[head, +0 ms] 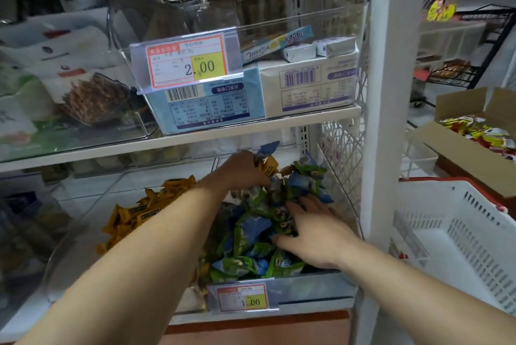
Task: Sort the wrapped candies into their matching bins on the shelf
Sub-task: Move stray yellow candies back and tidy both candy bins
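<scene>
Nearest, a tag (245,298) marked 1.00 hung on the front wall of the right bin (312,283); that clear bin was heaped with green and blue candies (251,233); the right hand (310,235) lay flat on the heap near its right side, fingers spread and straight, holding nothing; a white basket (460,233) stood just right of the shelf post. Farther in, the left hand (243,168) reached over the back of the heap, fingers curled round a bunch (266,160) of blue and yellow wrappers that stuck out above its knuckles. Left of that arm, the left bin (83,233) held yellow candies (139,210), loosely piled toward its right wall. On the shelf above, a 2.00 tag (187,61) fronted a clear tray holding a blue box (206,104) and a white box (312,87) side by side; far right, a carton (452,146) held red and yellow packets (480,132).
</scene>
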Demonstrator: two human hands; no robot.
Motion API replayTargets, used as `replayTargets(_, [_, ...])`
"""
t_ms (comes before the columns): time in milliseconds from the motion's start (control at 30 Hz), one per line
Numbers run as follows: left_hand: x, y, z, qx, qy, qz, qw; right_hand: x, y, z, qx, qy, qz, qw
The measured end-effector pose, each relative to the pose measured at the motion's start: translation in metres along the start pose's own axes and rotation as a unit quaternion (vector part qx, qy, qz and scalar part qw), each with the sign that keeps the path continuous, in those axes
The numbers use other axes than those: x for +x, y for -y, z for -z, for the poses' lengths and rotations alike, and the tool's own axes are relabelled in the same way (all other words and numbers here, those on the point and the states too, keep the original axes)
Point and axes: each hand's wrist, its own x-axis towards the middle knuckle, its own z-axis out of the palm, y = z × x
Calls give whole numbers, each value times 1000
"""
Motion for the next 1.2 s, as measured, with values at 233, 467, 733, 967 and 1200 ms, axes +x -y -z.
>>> replayTargets(233, [-42, -2, 25, 44, 57, -28, 997, 5, 15, 21, 141, -238, 20, 961])
replayTargets(467, [-72, -19, 5, -18, 57, -85, 995, 23, 18, 26, 278, -222, 101, 929])
replayTargets(733, [-83, -2, -7, -155, -52, -13, 986, 30, 11, 32, 216, -224, -32, 950])
replayTargets(967, [-87, 0, -1, -220, -68, -24, 973, 27, 14, 30, 224, -227, 15, 948])
replayTargets(1200, [-94, 3, 4, -300, -117, 1, 947, 30, 10, 15, 268, -207, 11, 941])
